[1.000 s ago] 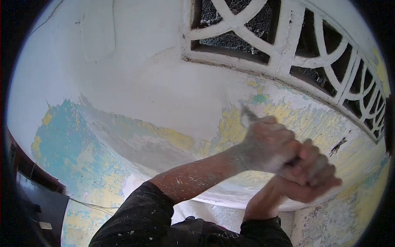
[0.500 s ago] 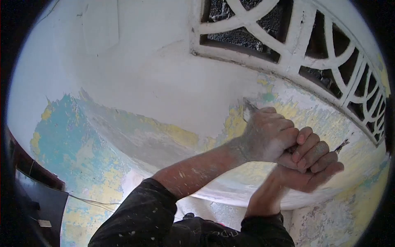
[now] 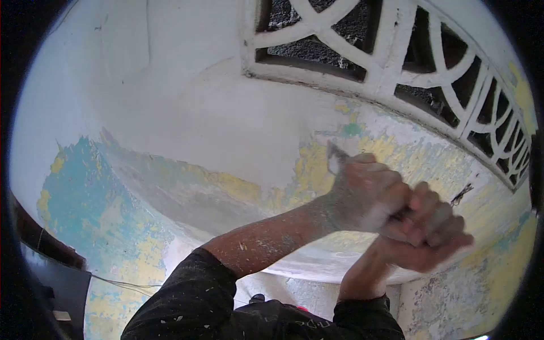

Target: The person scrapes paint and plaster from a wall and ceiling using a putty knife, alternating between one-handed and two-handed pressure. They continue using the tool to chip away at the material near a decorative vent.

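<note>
My left hand [image 3: 371,195] is closed around a scraper [image 3: 336,157], whose flat, pale-smeared blade juts out past the knuckles toward the wall. The blade lies over a patch of bare yellow old paint [image 3: 314,167] beside the edge of the white coating. Tight against the left fist, my right hand [image 3: 428,224] has its fingers curled round the handle end. Most of the handle is hidden by the fingers. Both hands are blurred by motion, and white dust and flecks cover the left forearm.
Above runs a white openwork grille [image 3: 385,62] set in the wall. White coating [image 3: 198,119] covers the upper wall; turquoise paint [image 3: 85,187] shows at left. A dark piece of furniture [image 3: 54,289] stands lower left, with thin cables [image 3: 124,284] beside it. Dark wires [image 3: 462,194] stick out at right.
The view has shifted, so the grille sits further left. Against the wall, the scraper blade has moved slightly right and down, both hands still gripping it.
</note>
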`<state>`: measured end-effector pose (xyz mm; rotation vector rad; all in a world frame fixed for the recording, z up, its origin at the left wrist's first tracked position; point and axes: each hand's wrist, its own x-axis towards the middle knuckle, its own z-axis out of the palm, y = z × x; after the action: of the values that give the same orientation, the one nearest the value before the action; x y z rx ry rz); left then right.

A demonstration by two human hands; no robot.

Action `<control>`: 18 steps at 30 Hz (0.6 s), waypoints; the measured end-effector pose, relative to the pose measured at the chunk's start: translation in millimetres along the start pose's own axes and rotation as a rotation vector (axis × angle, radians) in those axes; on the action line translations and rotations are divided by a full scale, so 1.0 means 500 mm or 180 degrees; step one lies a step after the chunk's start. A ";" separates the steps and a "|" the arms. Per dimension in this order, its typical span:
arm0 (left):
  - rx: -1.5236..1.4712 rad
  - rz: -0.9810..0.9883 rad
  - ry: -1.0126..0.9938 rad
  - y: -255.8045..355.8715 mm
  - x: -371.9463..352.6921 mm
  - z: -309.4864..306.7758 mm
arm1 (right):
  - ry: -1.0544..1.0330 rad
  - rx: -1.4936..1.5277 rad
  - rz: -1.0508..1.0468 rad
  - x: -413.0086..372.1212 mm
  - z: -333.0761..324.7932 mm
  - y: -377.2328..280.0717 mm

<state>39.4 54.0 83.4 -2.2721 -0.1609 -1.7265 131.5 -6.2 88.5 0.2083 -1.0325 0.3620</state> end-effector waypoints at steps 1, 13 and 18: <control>0.0081 0.0158 -0.0032 0.017 0.020 0.007 | -0.0004 -0.0012 -0.0010 0.008 -0.004 -0.022; 0.0112 -0.0122 -0.0116 -0.028 -0.015 -0.014 | 0.0369 0.0318 0.0339 -0.015 0.017 0.036; 0.0016 0.0204 -0.0286 0.023 0.058 0.042 | 0.0273 0.0617 -0.0082 0.036 -0.019 -0.038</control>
<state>70.0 46.7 104.0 -2.3261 -0.1097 -1.5920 154.8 -16.9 99.2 0.3766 -0.9094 0.4444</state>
